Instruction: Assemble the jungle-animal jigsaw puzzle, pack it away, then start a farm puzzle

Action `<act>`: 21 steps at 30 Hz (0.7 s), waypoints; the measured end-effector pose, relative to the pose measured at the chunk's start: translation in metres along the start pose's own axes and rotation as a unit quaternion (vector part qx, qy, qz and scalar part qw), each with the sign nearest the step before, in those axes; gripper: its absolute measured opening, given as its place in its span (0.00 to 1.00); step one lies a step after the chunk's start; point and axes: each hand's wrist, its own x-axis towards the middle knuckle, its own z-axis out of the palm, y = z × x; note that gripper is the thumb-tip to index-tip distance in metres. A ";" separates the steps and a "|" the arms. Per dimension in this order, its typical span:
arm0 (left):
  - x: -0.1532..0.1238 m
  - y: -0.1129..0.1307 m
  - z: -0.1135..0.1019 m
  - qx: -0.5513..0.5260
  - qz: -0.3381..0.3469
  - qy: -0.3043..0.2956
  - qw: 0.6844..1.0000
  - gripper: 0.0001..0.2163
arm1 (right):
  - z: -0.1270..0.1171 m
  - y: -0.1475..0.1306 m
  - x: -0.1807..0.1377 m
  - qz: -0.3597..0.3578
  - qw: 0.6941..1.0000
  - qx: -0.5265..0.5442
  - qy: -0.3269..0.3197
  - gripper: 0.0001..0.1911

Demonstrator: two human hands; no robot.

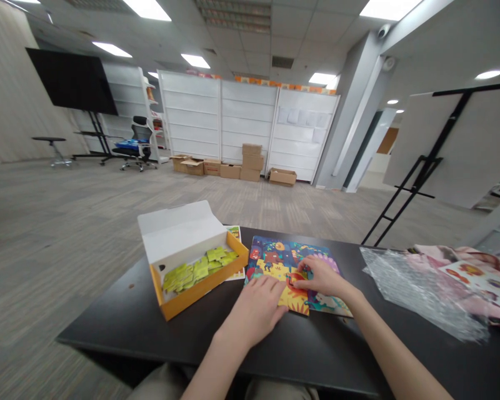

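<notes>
A colourful jigsaw puzzle lies on the black table, its pieces joined into a picture of yellow, blue and purple areas. My left hand rests flat over its lower left part, fingers stretched out and thumb apart. Over the middle, my right hand has its thumb and curled fingers on the edges of a puzzle piece with an orange-red figure. That piece sits within the picture; whether it is seated flat cannot be made out. Left of the puzzle stands an open orange box with several green-backed pieces inside.
Under the box's right side lies a printed sheet. Clear bubble wrap and a pink cloth item with printed pictures lie on the right of the black table. Beyond are cardboard boxes, an office chair and a stand.
</notes>
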 end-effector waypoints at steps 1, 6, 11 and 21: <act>0.002 0.003 0.006 0.003 -0.003 -0.020 1.000 0.14 | 0.001 0.000 0.000 -0.001 1.000 0.003 0.002 0.19; 0.010 0.006 0.017 0.015 -0.019 -0.073 0.997 0.16 | 0.001 0.002 -0.002 -0.008 1.000 0.010 0.018 0.20; 0.016 0.009 0.019 0.033 -0.028 -0.095 0.995 0.11 | 0.000 0.004 -0.002 -0.020 0.999 0.011 0.028 0.20; 0.014 0.006 0.022 0.004 -0.042 -0.093 0.995 0.10 | -0.001 0.014 0.006 0.019 0.972 0.230 0.046 0.19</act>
